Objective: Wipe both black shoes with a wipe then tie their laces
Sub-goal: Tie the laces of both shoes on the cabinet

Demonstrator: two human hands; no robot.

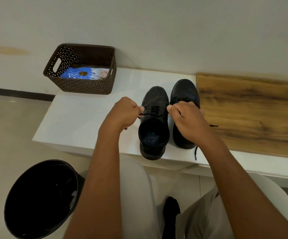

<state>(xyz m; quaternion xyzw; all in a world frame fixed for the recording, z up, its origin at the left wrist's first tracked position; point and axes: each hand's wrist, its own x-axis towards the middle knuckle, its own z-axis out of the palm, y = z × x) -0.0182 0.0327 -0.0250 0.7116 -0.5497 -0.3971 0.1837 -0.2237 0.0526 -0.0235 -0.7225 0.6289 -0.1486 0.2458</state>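
Black leather: two shoes stand side by side on a white table [81,121], toes pointing away toward the wall. The left shoe [154,125] sits nearer the table's front edge; the right shoe [184,94] is just beside it, partly hidden behind a hand. The left hand [122,113] is closed in a fist, pinching one end of the left shoe's lace [154,112] and drawing it out to the left. The right hand [185,116] is closed on what seems to be the other end, at the shoe's right side. A loose lace end [195,152] from the right shoe hangs over the table edge. A brown woven basket [81,85] at the table's far left corner holds a blue wipe pack [78,75]. A wooden board [253,114] lies to the right of the shoes. A black bin [39,199] stands on the floor at lower left.
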